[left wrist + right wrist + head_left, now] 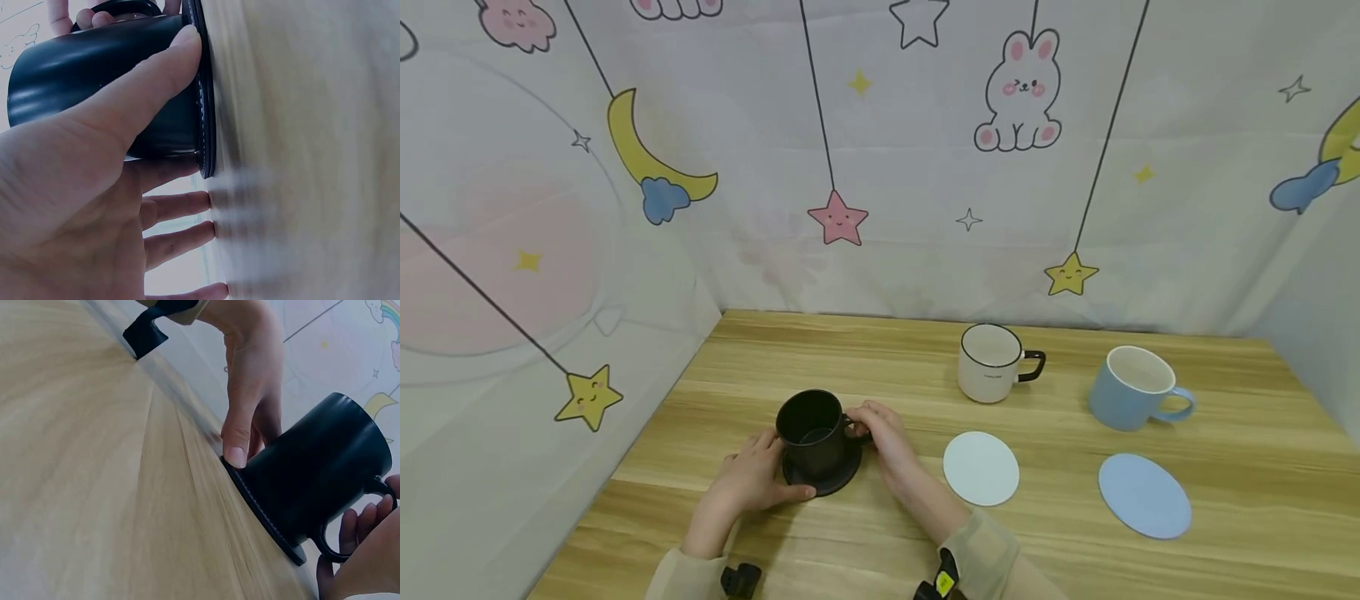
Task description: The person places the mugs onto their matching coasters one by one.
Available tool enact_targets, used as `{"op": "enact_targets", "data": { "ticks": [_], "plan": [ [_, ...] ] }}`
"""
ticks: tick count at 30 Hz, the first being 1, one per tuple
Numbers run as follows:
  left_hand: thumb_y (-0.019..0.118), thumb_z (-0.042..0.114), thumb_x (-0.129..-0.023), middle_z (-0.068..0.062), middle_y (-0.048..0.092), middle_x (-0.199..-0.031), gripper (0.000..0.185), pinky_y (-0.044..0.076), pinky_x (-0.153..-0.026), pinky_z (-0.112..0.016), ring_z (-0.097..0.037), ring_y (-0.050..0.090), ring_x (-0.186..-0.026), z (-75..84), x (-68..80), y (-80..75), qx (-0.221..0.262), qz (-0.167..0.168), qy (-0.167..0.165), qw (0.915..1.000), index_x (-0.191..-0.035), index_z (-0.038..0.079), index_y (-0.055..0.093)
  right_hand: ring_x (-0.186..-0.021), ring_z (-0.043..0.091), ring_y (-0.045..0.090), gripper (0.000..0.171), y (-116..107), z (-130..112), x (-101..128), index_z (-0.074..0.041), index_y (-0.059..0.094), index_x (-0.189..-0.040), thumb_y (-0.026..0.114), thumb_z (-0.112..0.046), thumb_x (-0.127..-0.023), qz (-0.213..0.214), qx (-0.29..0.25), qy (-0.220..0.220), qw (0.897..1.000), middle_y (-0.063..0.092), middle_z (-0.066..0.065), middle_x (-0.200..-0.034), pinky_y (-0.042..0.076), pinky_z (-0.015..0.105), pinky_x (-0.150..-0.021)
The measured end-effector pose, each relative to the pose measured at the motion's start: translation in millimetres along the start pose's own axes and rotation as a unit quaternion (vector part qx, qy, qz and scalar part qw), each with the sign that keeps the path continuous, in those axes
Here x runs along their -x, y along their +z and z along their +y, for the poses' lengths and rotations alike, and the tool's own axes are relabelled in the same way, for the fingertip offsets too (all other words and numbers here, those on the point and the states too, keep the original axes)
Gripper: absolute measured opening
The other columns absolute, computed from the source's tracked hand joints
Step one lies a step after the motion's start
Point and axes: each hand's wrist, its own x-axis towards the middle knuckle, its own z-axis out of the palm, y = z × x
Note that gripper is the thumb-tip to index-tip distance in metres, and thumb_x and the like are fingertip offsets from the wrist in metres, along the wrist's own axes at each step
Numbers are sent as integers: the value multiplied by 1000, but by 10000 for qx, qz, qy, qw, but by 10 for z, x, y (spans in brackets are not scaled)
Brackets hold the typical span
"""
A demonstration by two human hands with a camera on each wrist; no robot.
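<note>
Gripping the black mug (810,432) by its handle near the table's (1075,533) left edge, the right hand (883,435) could tip it off the black coaster (827,479), which the left hand (752,479) pins with straight fingers.

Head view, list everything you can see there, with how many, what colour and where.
black mug: 1, black, near left of the table, standing on the black coaster
black coaster: 1, black, under the black mug
white mug: 1, white with black rim and handle, far middle of the table
white coaster: 1, white, round, in front of the white mug
blue mug: 1, light blue, far right
blue coaster: 1, light blue, in front of the blue mug
table: 1, light wood
backdrop: 1, pale cloth with stars, moons and a rabbit, behind and to the left
left hand: 1, thumb on the coaster's edge beside the black mug
right hand: 1, grip on the black mug's handle
</note>
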Motion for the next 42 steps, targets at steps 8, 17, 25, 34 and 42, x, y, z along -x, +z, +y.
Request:
{"op": "enact_targets", "data": {
  "ticks": [8,17,25,34,42],
  "plan": [
    [79,53,-69,-23,49,-139,93,40,-87,-71,-46,45,-126,23,11,-16,0,24,27,10000,-140,3,46,-77,10,54,34,-37,-25,18,-18,46,-58,61,-22,-89,-33,277,44,9996,51,-9,-65,38,28,-78],
    [79,52,-70,-25,47,-141,93,39,-88,-74,-48,44,-127,28,20,-26,20,-50,-30,10000,-140,1,45,-82,10,53,30,-56,-29,10,-17,52,-62,62,-24,-89,-157,451,4,9989,56,-8,-71,39,26,-82],
    [79,52,-71,-25,45,-142,97,38,-89,-74,-49,43,-128,67,4,-65,-7,-259,-108,9996,-143,0,40,-83,13,59,24,-58,-70,24,-10,55,-76,60,-26,-92,-108,1218,-197,9923,60,-1,-80,43,26,-71],
    [79,52,-71,-27,45,-142,98,40,-89,-72,-51,44,-127,75,21,-64,-102,-192,-41,9998,-144,0,39,-86,11,55,26,-139,-112,48,-7,58,-103,55,-32,-97,-589,2474,-860,9633,63,8,-96,46,24,-73],
    [78,55,-70,-26,48,-140,97,44,-85,-70,-52,50,-120,84,23,-15,-345,21,-9,9994,-143,2,42,-101,19,56,32,-211,-147,85,-6,54,-115,51,-34,-99,-915,3261,-1141,9339,62,12,-112,47,33,-84]
  ]
}}
